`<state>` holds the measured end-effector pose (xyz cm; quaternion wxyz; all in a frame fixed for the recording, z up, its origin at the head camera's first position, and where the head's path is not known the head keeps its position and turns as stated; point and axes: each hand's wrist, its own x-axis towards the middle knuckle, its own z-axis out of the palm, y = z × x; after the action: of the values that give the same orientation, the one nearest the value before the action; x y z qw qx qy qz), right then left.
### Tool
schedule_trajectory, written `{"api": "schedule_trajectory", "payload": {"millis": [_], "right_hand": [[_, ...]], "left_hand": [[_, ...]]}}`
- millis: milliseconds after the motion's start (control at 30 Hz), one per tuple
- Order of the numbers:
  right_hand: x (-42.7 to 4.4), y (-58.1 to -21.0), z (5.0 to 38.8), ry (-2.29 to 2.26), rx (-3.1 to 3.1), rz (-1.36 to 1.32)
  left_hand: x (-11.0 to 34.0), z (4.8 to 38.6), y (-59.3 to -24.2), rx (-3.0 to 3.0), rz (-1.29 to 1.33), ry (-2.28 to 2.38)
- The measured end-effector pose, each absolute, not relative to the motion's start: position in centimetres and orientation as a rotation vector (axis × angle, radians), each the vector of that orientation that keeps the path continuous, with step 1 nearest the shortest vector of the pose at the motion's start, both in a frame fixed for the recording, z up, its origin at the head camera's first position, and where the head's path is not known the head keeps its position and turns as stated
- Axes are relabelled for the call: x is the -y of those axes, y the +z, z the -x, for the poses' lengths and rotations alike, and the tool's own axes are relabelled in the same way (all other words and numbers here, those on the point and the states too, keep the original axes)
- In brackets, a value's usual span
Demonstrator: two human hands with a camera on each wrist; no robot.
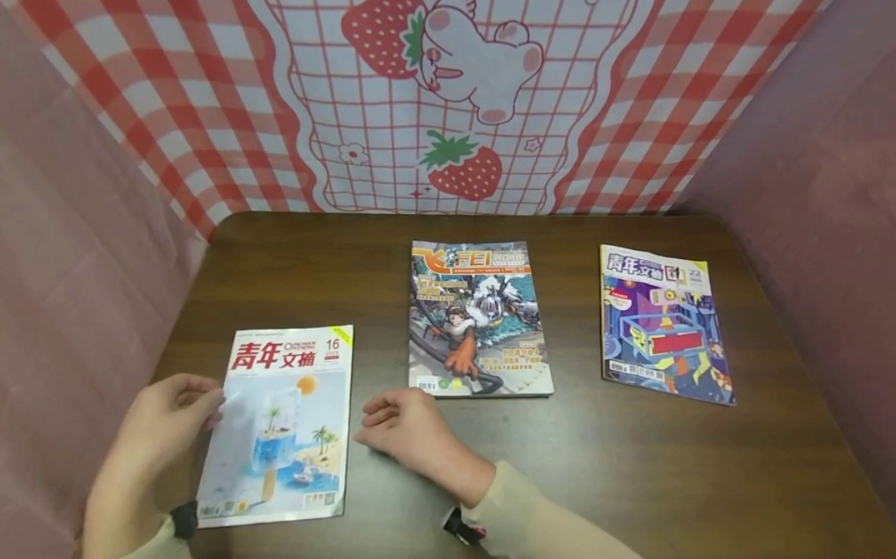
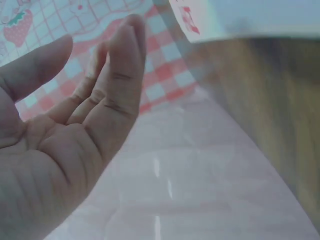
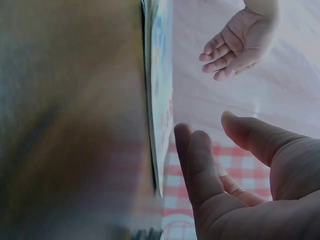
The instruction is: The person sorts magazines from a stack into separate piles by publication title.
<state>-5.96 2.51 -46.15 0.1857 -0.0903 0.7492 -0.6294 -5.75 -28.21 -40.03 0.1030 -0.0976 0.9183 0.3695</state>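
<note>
A magazine with an ice pop and beach on its cover lies flat at the left front of the table. My left hand hovers by its left edge; in the left wrist view the thumb and loosely bent fingers stand apart with nothing between them. Off the magazine's right edge, my right hand is held with its fingers slightly bent. A gap shows between its thumb and fingers in the right wrist view, and it holds nothing. The magazine's side appears there just beyond the fingertips.
Near the table's middle lies a thicker-looking magazine with an orange FEI title. A purple-covered magazine lies at the right, slightly turned. Behind the brown table hangs a red checked strawberry cloth, with pink cloth at the sides.
</note>
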Motion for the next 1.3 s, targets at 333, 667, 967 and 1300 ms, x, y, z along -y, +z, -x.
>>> {"api": "schedule_trajectory", "payload": {"millis": [333,667,967,1300], "right_hand": [[-4.7,-45.1,6.8,-1.818,-2.221,0.294],[-7.5,-44.2,7.9,-1.905,-2.326,0.231],[-10.3,-43.9,8.5,-1.923,-2.387,0.143],[-13.7,-43.8,9.5,-1.949,-2.449,-0.055]], "left_hand": [[24.1,7.2,-39.2,-2.704,0.192,1.364],[19.4,8.8,-38.6,-2.698,0.081,1.341],[15.6,10.8,-39.2,-2.698,-0.030,1.378],[12.1,12.3,-39.6,-2.706,-0.081,1.392]]}}
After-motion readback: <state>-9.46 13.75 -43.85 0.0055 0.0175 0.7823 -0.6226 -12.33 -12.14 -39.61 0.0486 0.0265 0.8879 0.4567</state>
